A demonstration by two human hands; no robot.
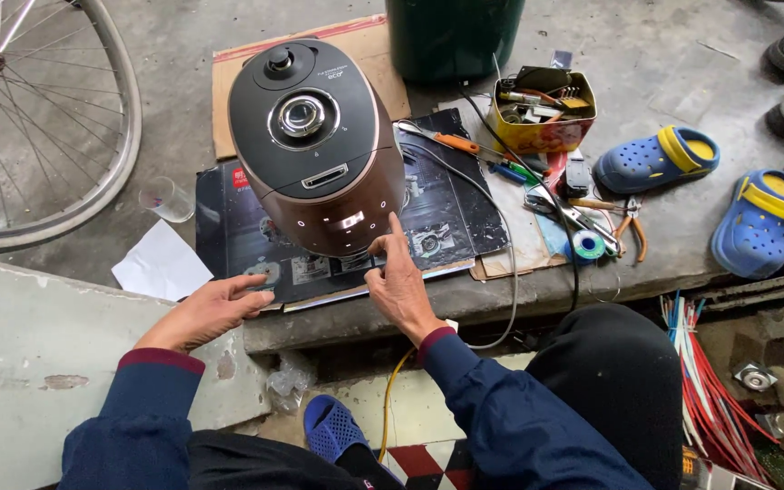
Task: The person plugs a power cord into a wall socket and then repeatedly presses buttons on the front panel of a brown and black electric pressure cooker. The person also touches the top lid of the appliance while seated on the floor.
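A rough grey concrete ledge (592,272) on a street-side floor serves as the workbench, with flattened dark printed cardboard (446,195) laid over it; on that cardboard, just ahead of both hands, stands a rounded bronze-and-black electric rice cooker (319,150) with a chrome knob on its lid; the right hand (398,281) has its index finger stretched out, the tip touching the cooker's lit front panel, the other fingers curled loosely and gripping nothing; the left hand (210,310) lies spread and flat on the near edge of the cardboard, holding nothing; to the right of the right hand sit a yellow tin of small tools (542,113), an orange-handled screwdriver (454,142), pliers (630,227) and a grey cable (501,263) trailing over the ledge; further right lie blue-and-yellow clogs (655,159); left of the left hand are a clear plastic cup (165,198), a white paper sheet (161,265) and a bicycle wheel (43,127); the cooker stands close to the ledge's front, so a hard push could, I judge, slide it on the loose cardboard, and the trailing cable looks easy to snag with a sleeve.
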